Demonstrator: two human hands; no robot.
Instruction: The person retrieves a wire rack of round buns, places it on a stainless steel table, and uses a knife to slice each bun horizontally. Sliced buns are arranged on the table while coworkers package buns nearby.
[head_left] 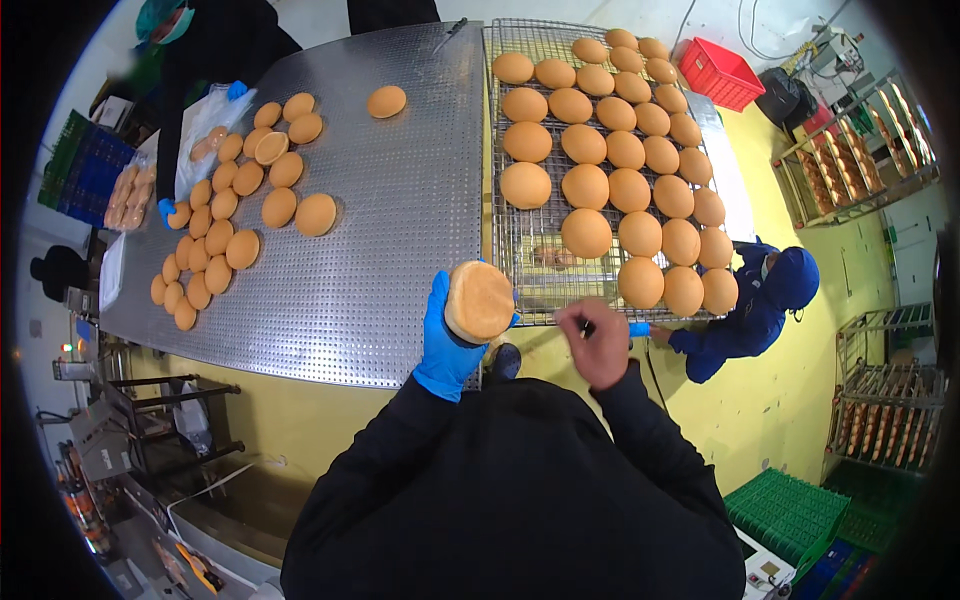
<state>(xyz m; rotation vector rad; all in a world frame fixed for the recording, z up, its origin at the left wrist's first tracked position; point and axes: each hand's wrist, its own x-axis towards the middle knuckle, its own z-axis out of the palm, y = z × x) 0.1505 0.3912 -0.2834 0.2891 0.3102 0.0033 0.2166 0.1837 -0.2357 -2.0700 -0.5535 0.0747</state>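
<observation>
In front of my chest, my left hand [446, 345], in a blue glove, is closed round a round bun [481, 302]. The bun's flat side, browned with a pale rim, faces up. My bare right hand [597, 342] is just right of it, by the near edge of a wire rack [520, 300]. Its fingers are curled in; whether anything is between them is hidden. Rows of golden-brown buns [586, 233] cover most of the rack, and bare wire shows at its near left corner. More buns [242, 249] lie loosely grouped on the perforated metal table [400, 220] at the left.
A co-worker [215, 40] stands at the table's far left, blue gloves near a bag of buns. Another person [745, 315] in blue is beyond the rack's right side. A red crate [719, 73], bun-filled rack trolleys [860, 155] and green crates [790, 515] stand at the right.
</observation>
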